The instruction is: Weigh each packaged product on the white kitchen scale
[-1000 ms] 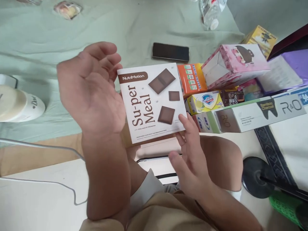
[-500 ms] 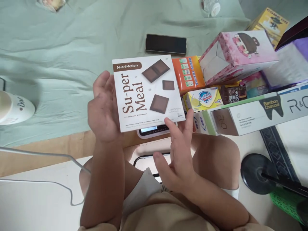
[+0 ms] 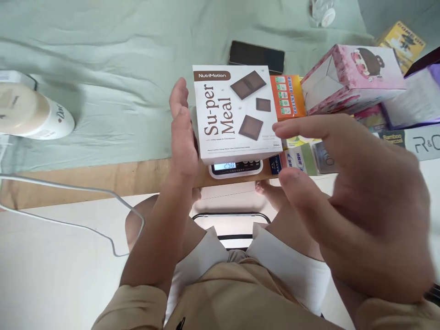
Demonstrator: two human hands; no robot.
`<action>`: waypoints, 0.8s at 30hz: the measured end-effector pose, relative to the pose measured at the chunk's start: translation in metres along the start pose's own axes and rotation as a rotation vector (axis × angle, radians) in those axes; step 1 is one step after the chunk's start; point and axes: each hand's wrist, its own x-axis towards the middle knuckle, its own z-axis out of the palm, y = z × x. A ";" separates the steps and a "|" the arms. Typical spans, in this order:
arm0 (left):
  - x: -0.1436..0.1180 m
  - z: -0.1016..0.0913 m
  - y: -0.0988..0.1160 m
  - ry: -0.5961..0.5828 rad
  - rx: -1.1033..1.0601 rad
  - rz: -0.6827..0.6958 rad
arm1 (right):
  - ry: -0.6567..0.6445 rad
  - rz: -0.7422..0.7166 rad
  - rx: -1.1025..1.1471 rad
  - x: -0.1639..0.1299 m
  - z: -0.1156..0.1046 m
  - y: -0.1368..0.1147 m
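Observation:
A white meal shake box [image 3: 237, 114], printed with brown chocolate squares, is above a small white kitchen scale [image 3: 237, 169]. The scale's lit display shows what looks like 250. Only the scale's front strip shows; the box hides the rest, so I cannot see how they meet. Along the box's left side, my left hand [image 3: 184, 133] stands upright with its fingers stretched out, close to or touching that side. My right hand [image 3: 371, 197] is raised near the camera, thumb and forefinger spread apart, and holds nothing.
A black phone [image 3: 257, 57] lies behind the box on the green cloth [image 3: 130, 68]. To the right are an orange pack [image 3: 287, 96], a pink box [image 3: 357, 78] and other packages. A white Dove bottle [image 3: 51, 117] and a white cable [image 3: 103, 195] are at left.
The view has shifted. My right hand has left the box's lower right corner and come up towards the camera. My left hand's palm has turned to face the box's side.

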 end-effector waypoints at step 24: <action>-0.016 -0.043 0.002 -0.168 0.446 0.279 | -0.019 0.077 -0.310 0.001 -0.022 0.020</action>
